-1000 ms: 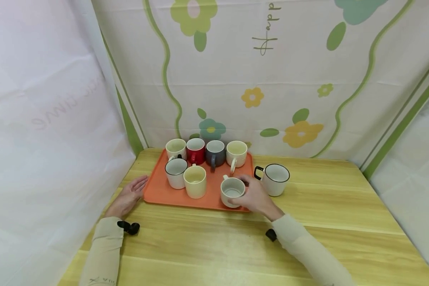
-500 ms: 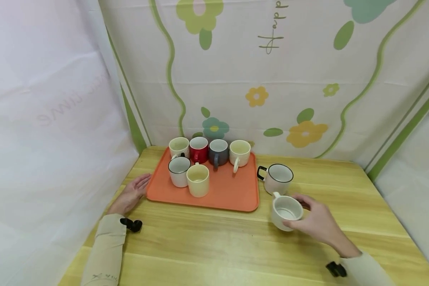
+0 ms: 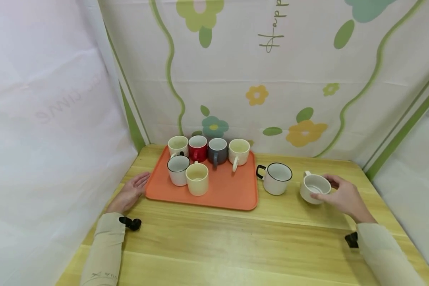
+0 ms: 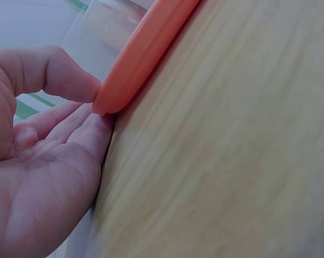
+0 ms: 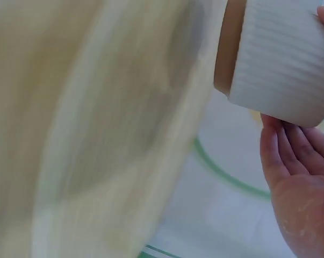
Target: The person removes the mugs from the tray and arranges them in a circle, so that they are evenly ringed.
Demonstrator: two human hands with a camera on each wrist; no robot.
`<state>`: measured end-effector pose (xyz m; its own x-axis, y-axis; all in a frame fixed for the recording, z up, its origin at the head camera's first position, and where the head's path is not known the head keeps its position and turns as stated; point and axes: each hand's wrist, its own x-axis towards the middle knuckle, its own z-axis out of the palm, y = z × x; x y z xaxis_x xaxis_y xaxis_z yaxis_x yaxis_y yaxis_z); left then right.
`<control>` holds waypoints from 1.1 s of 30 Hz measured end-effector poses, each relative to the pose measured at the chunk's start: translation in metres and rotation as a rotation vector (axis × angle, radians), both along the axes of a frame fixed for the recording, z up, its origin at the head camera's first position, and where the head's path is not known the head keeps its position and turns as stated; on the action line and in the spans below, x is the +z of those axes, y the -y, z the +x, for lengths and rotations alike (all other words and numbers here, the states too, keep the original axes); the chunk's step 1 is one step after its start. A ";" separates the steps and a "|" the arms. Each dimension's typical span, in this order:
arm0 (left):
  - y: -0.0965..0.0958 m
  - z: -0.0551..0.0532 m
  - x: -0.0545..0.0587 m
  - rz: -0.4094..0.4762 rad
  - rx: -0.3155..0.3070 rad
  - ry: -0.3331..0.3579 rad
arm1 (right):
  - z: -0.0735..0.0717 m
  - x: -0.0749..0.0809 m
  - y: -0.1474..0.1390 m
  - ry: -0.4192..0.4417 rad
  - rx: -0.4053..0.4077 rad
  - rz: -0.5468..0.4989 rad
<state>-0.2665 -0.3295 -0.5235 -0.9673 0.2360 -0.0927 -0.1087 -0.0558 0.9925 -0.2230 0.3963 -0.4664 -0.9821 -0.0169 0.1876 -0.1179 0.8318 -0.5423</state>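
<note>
My right hand point(image 3: 346, 196) grips a white mug point(image 3: 310, 194) around its side, with the mug's handle pointing away at the back. In the right wrist view this mug point(image 5: 285, 59) shows a ribbed body and a bare brown base, held above the tabletop. At the far left, my left hand point(image 3: 130, 192) is at the near left corner of the orange tray point(image 3: 232, 194). The left wrist view shows the thumb on top of the tray's rim point(image 4: 129, 70) and the fingers at its lower side, pinching it.
On the tray's back row stand a cream mug point(image 3: 178, 146), a red mug point(image 3: 198, 149), a dark grey mug point(image 3: 217, 151) and another cream mug point(image 3: 238, 151). Before them are a black-rimmed mug point(image 3: 178, 172) and a yellow mug point(image 3: 197, 182). Another black-rimmed mug point(image 3: 276, 182) stands right of the tray.
My right hand has lifted the white mug off the tray's front right and carried it right, past the black-rimmed mug on the table. The left hand stays at the tray's edge.
</note>
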 end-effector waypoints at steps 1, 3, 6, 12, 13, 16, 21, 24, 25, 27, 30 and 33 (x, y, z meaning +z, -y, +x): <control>0.000 0.000 0.000 -0.003 -0.005 -0.004 | -0.007 -0.002 -0.001 0.001 -0.009 -0.011; 0.001 0.000 -0.001 0.000 -0.013 -0.007 | -0.020 -0.007 -0.002 0.006 -0.032 -0.041; 0.001 0.000 -0.001 0.009 -0.019 -0.007 | -0.036 -0.013 0.001 0.004 -0.036 -0.092; 0.001 0.000 -0.001 0.009 -0.014 0.005 | -0.057 -0.020 0.011 -0.014 -0.024 -0.136; 0.001 0.000 -0.001 0.008 -0.009 0.006 | -0.059 -0.021 0.013 -0.014 -0.027 -0.139; 0.000 0.000 0.000 0.002 -0.001 0.004 | -0.065 -0.025 0.015 -0.005 -0.027 -0.144; 0.000 0.000 0.001 -0.002 -0.004 0.006 | -0.069 -0.030 0.021 0.026 -0.011 -0.163; 0.000 0.000 0.000 0.000 -0.010 0.009 | -0.071 -0.031 0.024 0.026 0.001 -0.164; 0.000 0.000 0.000 0.002 -0.008 0.009 | -0.071 -0.031 0.025 0.025 0.004 -0.162; 0.000 0.000 0.000 0.001 -0.013 0.005 | -0.073 -0.032 0.025 0.026 0.007 -0.164; 0.001 0.001 0.001 0.009 -0.015 0.000 | -0.075 -0.033 0.026 0.035 0.015 -0.172; 0.001 0.001 0.002 0.016 -0.007 -0.001 | -0.076 -0.034 0.027 0.045 0.029 -0.190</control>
